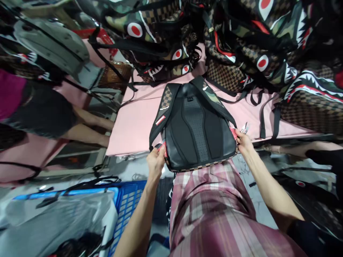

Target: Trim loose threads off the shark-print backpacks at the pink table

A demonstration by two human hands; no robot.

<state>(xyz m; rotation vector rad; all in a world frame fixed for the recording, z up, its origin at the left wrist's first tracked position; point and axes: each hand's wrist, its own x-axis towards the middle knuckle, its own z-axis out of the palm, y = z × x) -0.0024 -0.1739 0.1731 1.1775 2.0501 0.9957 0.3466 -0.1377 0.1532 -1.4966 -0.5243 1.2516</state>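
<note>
A black backpack point(197, 128) lies with its padded back panel up at the front edge of the pink table, its lower edge by my lap. Its shoulder straps point(167, 101) have checkered and camouflage parts. My left hand point(156, 162) is closed on the lower left corner, at a red tab point(164, 148). On the other side my right hand point(243, 142) pinches the lower right side by another red tab point(233, 133). Small metal snips point(244, 127) stick out from my right hand. The bag's front is hidden underneath.
Camouflage and checkered bags with shark faces point(160, 39) are piled along the back of the pink table point(131, 121). A blue crate point(131, 198) with plastic-covered contents stands lower left. One person's bare legs point(88, 130) show at left, another's arm point(297, 148) at right.
</note>
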